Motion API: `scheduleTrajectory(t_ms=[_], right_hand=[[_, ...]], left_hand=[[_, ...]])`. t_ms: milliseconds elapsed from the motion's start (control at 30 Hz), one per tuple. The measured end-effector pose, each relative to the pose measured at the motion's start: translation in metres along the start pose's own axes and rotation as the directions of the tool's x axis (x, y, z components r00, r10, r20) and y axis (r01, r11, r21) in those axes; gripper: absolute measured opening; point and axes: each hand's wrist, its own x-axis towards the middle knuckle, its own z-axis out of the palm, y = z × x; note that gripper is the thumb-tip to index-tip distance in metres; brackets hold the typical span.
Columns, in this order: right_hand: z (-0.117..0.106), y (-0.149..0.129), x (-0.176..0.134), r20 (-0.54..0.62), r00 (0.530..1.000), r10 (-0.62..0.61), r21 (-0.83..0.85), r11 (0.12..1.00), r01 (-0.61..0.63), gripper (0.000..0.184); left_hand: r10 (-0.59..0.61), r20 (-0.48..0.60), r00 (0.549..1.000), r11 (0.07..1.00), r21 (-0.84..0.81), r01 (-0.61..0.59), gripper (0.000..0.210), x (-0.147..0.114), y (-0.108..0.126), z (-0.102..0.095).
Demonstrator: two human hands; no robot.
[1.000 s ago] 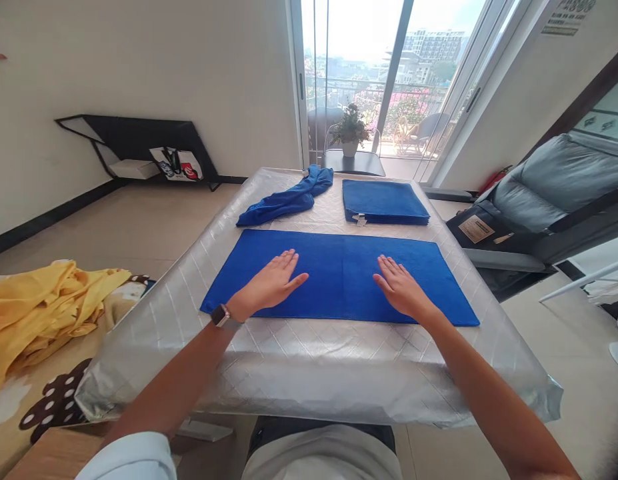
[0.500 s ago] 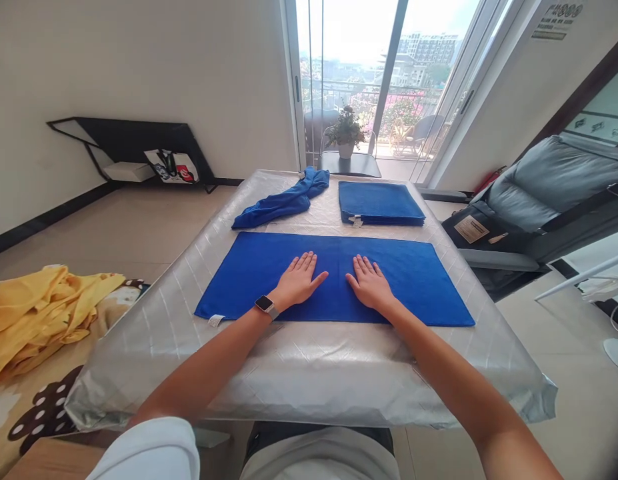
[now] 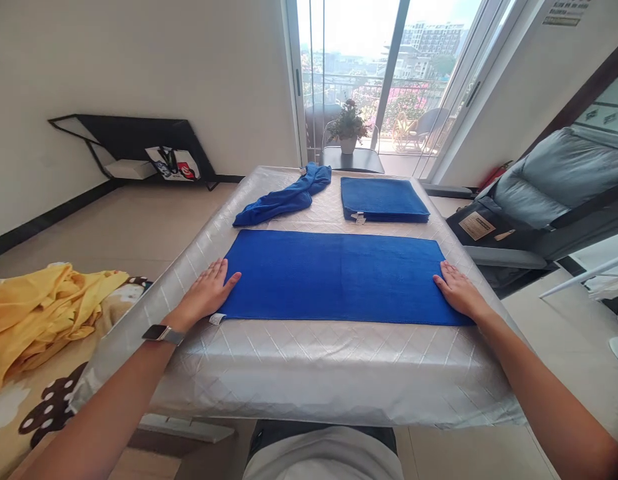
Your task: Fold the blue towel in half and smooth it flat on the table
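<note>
Open table strip (image 3: 339,350) before flat cloth (image 3: 333,280), crumpled cloth (image 3: 287,199) and folded stack (image 3: 383,197) obstructing beyond, gap between

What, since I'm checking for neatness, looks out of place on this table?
The bunched blue cloth at the back left stands out: the front cloth lies spread flat and the blue stack looks neat.

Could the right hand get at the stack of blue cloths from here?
Probably yes: only the flat blue cloth and silver tablecloth lie between the right hand and that blue stack.
</note>
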Motion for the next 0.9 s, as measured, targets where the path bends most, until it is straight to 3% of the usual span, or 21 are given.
scheduleTrajectory(t_ms=[133, 200, 300, 400, 467, 533, 600, 700, 800, 900], right_hand=[[-0.01, -0.011, 0.004, -0.011, 1.0, -0.019, -0.025, 1.0, 0.019, 0.067], [-0.016, -0.034, 0.01, -0.023, 0.996, -0.082, 0.007, 0.997, 0.082, 0.065], [-0.025, -0.096, 0.024, -0.036, 0.972, -0.234, 0.07, 0.969, 0.236, 0.065], [-0.029, -0.174, 0.044, -0.02, 0.935, -0.354, 0.14, 0.925, 0.353, 0.066], [-0.026, -0.218, 0.058, -0.013, 0.926, -0.377, 0.162, 0.913, 0.374, 0.066], [-0.02, -0.247, 0.07, -0.002, 0.925, -0.379, 0.168, 0.912, 0.374, 0.064], [-0.012, -0.26, 0.077, -0.003, 0.93, -0.367, 0.161, 0.918, 0.363, 0.063], [-0.003, -0.26, 0.082, -0.022, 0.932, -0.361, 0.153, 0.92, 0.36, 0.064], [-0.001, -0.25, 0.083, -0.014, 0.931, -0.366, 0.156, 0.919, 0.363, 0.065], [-0.004, -0.232, 0.087, 0.012, 0.937, -0.35, 0.15, 0.927, 0.344, 0.068]], left_hand=[[-0.105, 0.002, 0.994, 0.979, 0.173, 0.103, 0.101, 0.003, 0.021, -0.02], [-0.057, -0.064, 0.996, 0.97, 0.232, 0.071, 0.101, 0.012, 0.05, -0.027], [0.212, -0.083, 0.974, 0.96, 0.206, -0.191, 0.096, 0.036, 0.119, -0.025], [0.444, -0.036, 0.896, 0.894, 0.092, -0.439, 0.085, 0.065, 0.201, -0.009], [0.495, -0.044, 0.868, 0.869, 0.042, -0.494, 0.08, 0.083, 0.245, 0.007], [0.498, -0.058, 0.865, 0.867, 0.011, -0.499, 0.076, 0.095, 0.271, 0.023], [0.479, -0.058, 0.876, 0.877, -0.013, -0.481, 0.074, 0.102, 0.28, 0.036], [0.471, -0.055, 0.881, 0.881, -0.031, -0.473, 0.076, 0.107, 0.276, 0.046], [0.473, -0.042, 0.88, 0.88, -0.035, -0.474, 0.078, 0.11, 0.265, 0.045], [0.418, -0.007, 0.908, 0.908, -0.035, -0.418, 0.081, 0.115, 0.248, 0.037]])
